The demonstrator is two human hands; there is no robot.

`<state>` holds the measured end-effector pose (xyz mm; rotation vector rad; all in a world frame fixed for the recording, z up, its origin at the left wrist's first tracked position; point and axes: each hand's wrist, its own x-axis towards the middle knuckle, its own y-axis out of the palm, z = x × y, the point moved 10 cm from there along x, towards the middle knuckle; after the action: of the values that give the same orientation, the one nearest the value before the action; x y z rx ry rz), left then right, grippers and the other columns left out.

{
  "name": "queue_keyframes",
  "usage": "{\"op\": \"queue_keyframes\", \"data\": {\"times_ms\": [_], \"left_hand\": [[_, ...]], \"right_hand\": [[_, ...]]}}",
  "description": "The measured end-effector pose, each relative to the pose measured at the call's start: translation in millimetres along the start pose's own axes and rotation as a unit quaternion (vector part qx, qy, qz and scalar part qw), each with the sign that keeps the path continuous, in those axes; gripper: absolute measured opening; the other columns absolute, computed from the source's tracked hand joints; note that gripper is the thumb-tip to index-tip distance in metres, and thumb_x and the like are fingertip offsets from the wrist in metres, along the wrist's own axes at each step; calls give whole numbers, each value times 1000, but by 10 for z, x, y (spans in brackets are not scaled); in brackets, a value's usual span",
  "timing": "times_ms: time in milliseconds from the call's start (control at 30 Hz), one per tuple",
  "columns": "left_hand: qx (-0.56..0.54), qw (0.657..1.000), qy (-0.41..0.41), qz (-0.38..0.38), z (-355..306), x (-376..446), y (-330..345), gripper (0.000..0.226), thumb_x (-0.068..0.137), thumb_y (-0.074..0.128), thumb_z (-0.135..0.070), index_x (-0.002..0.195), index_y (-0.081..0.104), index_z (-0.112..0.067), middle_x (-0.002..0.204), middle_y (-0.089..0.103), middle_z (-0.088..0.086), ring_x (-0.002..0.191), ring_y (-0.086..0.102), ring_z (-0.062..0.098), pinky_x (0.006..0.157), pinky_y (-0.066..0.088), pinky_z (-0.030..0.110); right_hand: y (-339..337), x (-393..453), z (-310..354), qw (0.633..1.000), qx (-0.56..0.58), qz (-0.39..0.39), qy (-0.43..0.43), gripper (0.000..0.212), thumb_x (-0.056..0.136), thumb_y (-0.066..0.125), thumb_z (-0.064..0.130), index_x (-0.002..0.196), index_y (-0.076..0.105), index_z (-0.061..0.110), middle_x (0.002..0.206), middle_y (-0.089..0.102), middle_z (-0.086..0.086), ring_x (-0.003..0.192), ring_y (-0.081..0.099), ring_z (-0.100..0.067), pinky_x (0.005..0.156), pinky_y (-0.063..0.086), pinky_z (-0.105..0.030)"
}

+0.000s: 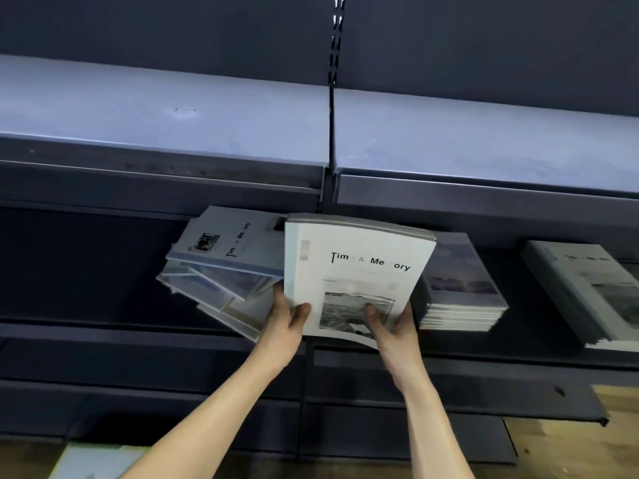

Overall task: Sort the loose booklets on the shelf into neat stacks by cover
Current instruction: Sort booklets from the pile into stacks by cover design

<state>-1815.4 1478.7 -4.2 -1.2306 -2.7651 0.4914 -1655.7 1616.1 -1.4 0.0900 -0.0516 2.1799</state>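
Step in hand: both hands lift a white-cover "Time & Memory" booklet bundle off the shelf.
Grip: left hand and right hand pinch its near edge, thumbs on top.
Surroundings: a fanned loose pile lies left; a neat blue-cover stack right.
Next move: likely squaring the bundle and setting it down as its own stack.

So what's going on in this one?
A person holds a bundle of white "Time & Memory" booklets with both hands, left hand and right hand gripping its lower edge, in front of a dark shelf. A messy, fanned pile lies to its left. Two squared stacks, one blue-covered and one grey, sit on its right.
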Motion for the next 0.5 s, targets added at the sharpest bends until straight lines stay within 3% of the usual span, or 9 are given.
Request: {"op": "queue_keyframes", "data": {"times_ms": [100, 200, 300, 433, 500], "left_hand": [[12, 1000, -8, -4, -24, 18, 0, 56, 102, 46, -23, 149, 16, -22, 131, 47, -11, 121, 44, 5, 102, 35, 25], [33, 999, -11, -19, -33, 17, -19, 45, 102, 47, -23, 142, 28, -13, 121, 55, -5, 113, 53, 11, 95, 40, 26], [41, 999, -11, -22, -21, -13, -10, 38, 101, 50, -30, 133, 41, -13, 112, 64, 2, 105, 61, 17, 89, 45, 29], [42, 999, -3, -17, -106, -123, 39, 27, 99, 52, -36, 119, 52, -18, 92, 63, -7, 94, 63, 21, 75, 45, 28], [51, 999, 4, -19, -150, -197, 61, 28, 97, 56, -36, 119, 56, -18, 95, 64, -7, 94, 61, 19, 75, 41, 25]], "right_hand": [[-32, 1, -50, 999, -29, -5, 13, 42, 95, 65, 22, 134, 49, 23, 123, 67, 11, 117, 61, -3, 96, 48, -20], [-88, -91, -1, 997, -63, -40, 16, 34, 95, 65, 23, 128, 55, 25, 115, 69, 14, 108, 62, 5, 84, 48, -8], [-176, -229, 80, 993, -96, -72, 12, 27, 97, 62, 26, 124, 58, 24, 112, 69, 14, 101, 62, 10, 78, 46, -3], [-321, -451, 100, 986, -114, -119, 37, 26, 97, 60, 37, 121, 60, 27, 110, 68, 15, 105, 62, -1, 81, 45, -14], [-391, -608, 113, 983, -108, -139, 50, 33, 96, 60, 43, 124, 59, 26, 112, 67, 14, 106, 62, -3, 81, 45, -18]]}}
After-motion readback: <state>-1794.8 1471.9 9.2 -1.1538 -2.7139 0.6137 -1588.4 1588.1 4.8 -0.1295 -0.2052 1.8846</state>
